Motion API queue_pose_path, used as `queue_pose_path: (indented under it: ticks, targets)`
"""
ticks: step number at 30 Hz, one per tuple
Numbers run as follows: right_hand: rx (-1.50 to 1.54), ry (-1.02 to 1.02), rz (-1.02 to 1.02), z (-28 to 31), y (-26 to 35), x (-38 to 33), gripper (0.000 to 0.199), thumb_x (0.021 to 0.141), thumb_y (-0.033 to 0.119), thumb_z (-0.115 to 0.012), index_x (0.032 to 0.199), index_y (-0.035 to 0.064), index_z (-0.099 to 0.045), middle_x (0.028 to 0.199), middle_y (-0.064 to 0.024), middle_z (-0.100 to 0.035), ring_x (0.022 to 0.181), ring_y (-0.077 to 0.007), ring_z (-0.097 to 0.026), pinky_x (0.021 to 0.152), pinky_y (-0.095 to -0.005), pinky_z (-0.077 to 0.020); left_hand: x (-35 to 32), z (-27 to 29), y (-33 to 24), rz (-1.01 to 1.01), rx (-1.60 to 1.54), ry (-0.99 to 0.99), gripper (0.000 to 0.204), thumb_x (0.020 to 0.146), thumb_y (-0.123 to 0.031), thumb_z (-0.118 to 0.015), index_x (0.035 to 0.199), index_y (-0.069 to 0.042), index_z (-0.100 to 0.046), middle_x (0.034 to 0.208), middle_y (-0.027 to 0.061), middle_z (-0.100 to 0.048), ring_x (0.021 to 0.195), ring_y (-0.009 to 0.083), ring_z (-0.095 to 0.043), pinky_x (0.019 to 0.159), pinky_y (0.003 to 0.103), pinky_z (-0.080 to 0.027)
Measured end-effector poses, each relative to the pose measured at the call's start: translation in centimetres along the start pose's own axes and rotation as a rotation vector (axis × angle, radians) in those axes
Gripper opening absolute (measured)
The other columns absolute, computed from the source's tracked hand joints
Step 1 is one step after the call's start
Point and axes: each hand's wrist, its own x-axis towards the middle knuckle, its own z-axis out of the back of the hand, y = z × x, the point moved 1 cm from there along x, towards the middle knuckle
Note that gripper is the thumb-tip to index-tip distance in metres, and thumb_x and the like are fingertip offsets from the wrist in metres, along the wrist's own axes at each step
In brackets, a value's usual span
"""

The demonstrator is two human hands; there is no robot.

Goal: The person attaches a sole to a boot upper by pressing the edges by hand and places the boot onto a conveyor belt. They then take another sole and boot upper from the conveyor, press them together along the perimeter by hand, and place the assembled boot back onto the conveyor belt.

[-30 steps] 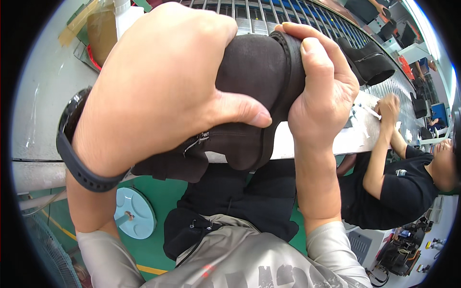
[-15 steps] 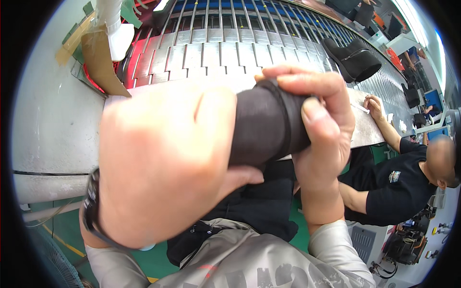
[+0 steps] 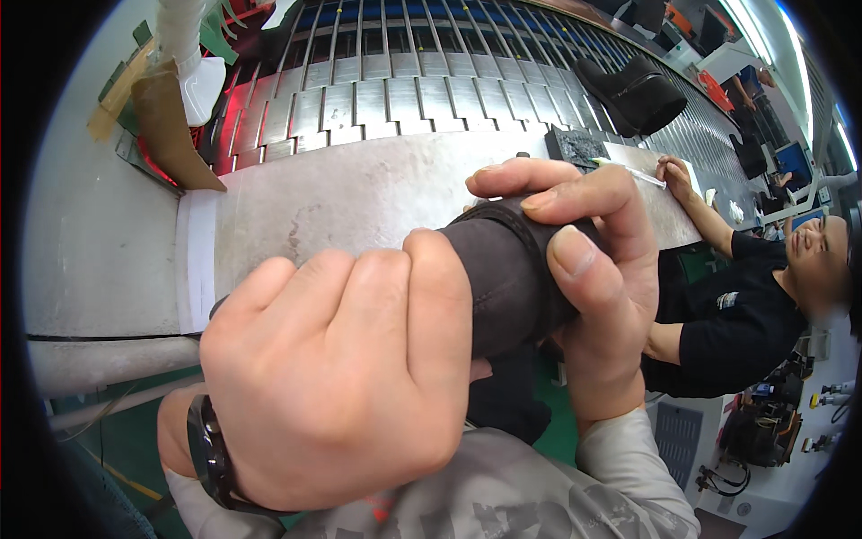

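A dark suede-like boot is held across in front of me, over the near edge of the worktable, and much of it is hidden by my hands. My left hand is closed round its left part, knuckles up; a dark tip shows just past that hand. On the other end, my right hand grips with the thumb and curled fingers beside a raised dark band that runs round the boot. Beyond, another black boot with a side zip lies on the conveyor.
A pale metal worktable borders the slatted metal roller conveyor. A cardboard flap and a white nozzle-like part stand at far left. At right sit a dark box and a co-worker, whose hand is near a thin white tool.
My left hand has lowered slightly and its knuckles now face up along the boot. My right hand keeps its grip. The view has shifted, baring more tabletop and the dark box.
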Motion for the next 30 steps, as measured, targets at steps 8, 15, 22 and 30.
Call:
queue_pose_path:
  ticks: [8, 15, 22, 30]
  targets:
    - [-0.08, 0.051, -0.018, 1.9, -2.7, 4.8, 0.04, 0.108, 0.034, -0.06, 0.124, -0.0022, -0.062, 0.13, -0.0229, -0.073, 0.115, -0.0249, -0.073, 0.105, -0.0398, -0.0572, 3.4, -2.1, 3.5, -0.058, -0.027, -0.036, 0.082, 0.052, -0.042, -0.101, 0.114, 0.002, -0.07, 0.088, 0.0183, -0.071, 0.08, 0.0402, -0.069, 0.071, 0.045, -0.054]
    - [0.207, 0.104, -0.061, 2.6, -7.3, 6.3, 0.084, 0.106, 0.052, -0.069, 0.162, -0.0021, -0.038, 0.137, -0.0118, -0.065, 0.123, -0.0158, -0.062, 0.109, -0.0306, -0.0476, 6.9, -3.3, 7.1, 0.069, -0.155, 0.117, 0.067, 0.064, -0.044, -0.101, 0.101, 0.003, -0.072, 0.074, 0.0192, -0.064, 0.07, 0.0356, -0.067, 0.067, 0.041, -0.051]
    - [0.279, 0.088, -0.14, 2.0, -6.7, 7.5, 0.085, 0.104, 0.049, -0.073, 0.162, -0.0037, -0.04, 0.138, -0.0122, -0.065, 0.123, -0.017, -0.063, 0.108, -0.032, -0.0492, 7.3, -4.4, 9.5, 0.017, -0.201, 0.114, 0.071, 0.062, -0.046, -0.102, 0.103, 0.004, -0.072, 0.075, 0.0172, -0.066, 0.068, 0.0325, -0.068, 0.068, 0.038, -0.053]
    - [-0.039, 0.076, -0.081, 1.8, -3.5, 6.2, 0.079, 0.101, 0.034, -0.078, 0.16, -0.0051, -0.043, 0.142, -0.0166, -0.066, 0.127, -0.021, -0.064, 0.109, -0.0355, -0.0505, 7.1, -3.4, 7.3, 0.013, -0.175, 0.109, 0.073, 0.059, -0.046, -0.101, 0.105, 0.002, -0.072, 0.083, 0.0189, -0.072, 0.078, 0.0381, -0.073, 0.072, 0.04, -0.055]
